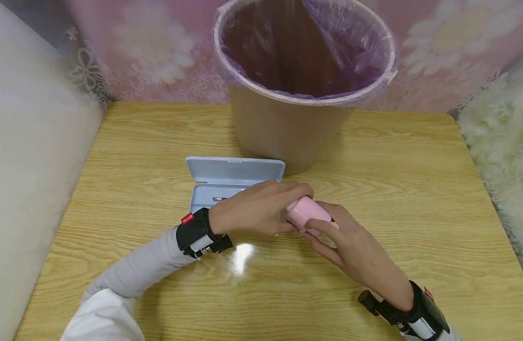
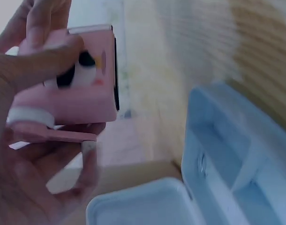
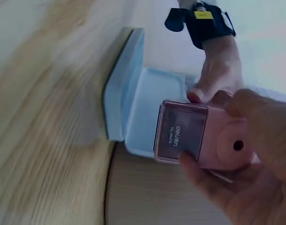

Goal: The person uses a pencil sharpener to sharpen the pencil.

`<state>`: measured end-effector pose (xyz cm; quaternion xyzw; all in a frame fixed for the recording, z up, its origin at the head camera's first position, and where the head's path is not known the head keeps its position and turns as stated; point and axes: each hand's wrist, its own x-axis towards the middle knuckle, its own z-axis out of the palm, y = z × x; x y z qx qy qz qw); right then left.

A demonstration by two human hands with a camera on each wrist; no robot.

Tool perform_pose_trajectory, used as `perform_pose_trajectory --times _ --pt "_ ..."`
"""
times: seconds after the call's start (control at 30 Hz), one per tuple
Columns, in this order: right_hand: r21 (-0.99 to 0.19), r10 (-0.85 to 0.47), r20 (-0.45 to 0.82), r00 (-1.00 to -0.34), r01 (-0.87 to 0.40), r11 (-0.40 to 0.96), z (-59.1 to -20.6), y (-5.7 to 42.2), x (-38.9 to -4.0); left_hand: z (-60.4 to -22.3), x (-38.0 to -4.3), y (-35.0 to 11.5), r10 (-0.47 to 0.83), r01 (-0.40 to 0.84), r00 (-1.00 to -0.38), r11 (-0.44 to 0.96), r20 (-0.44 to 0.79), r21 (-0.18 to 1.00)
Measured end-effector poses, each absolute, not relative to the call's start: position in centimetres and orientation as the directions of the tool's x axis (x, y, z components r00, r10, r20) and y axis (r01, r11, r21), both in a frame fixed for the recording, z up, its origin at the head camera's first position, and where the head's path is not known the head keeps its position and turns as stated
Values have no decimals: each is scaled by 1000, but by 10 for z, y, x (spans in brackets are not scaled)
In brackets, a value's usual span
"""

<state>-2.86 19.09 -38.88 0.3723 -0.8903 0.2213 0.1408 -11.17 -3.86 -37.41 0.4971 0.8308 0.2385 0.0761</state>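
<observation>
A pink hand-crank pencil sharpener (image 1: 307,212) is held above the table between both hands. My left hand (image 1: 261,208) grips it from the left; in the left wrist view the thumb lies across its printed side, and the fingers are near the crank (image 2: 70,136). From the right, my right hand (image 1: 359,246) holds the body between thumb and fingers. The right wrist view shows a dark clear shavings drawer (image 3: 180,133) and a round pencil hole (image 3: 238,145). Behind the left hand lies an opened light-blue pencil case (image 1: 214,190), partly hidden, with a slim red-and-silver item (image 1: 220,199) inside.
A tall brown bin (image 1: 283,128) with a purple plastic liner (image 1: 359,52) stands at the table's back, just behind the case lid (image 1: 236,170). The wood-grain table (image 1: 415,199) meets pink floral cloth (image 1: 159,52) at its far edge.
</observation>
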Motion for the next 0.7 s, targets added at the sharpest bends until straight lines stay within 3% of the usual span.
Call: perform_pose_trajectory --times 0.13,0.3,0.43,0.57,0.7 --pt "-481 -583 432 -688 -722 497 -390 192 -38 -368 -110 -48 851 818 -502 409 154 405" --pt "-720 -461 399 -793 -582 378 -397 196 -51 -366 -110 -57 816 835 -506 384 278 394" --pt "-751 -432 350 -831 -524 401 -401 194 -62 -366 -112 -62 795 861 -471 318 383 397" --pt "-734 -442 369 -817 -548 400 -401 193 -72 -365 -111 -64 790 881 -442 293 425 372" --pt "-685 -462 391 -796 -587 431 -399 193 -78 -366 -108 -67 786 881 -452 318 421 351"
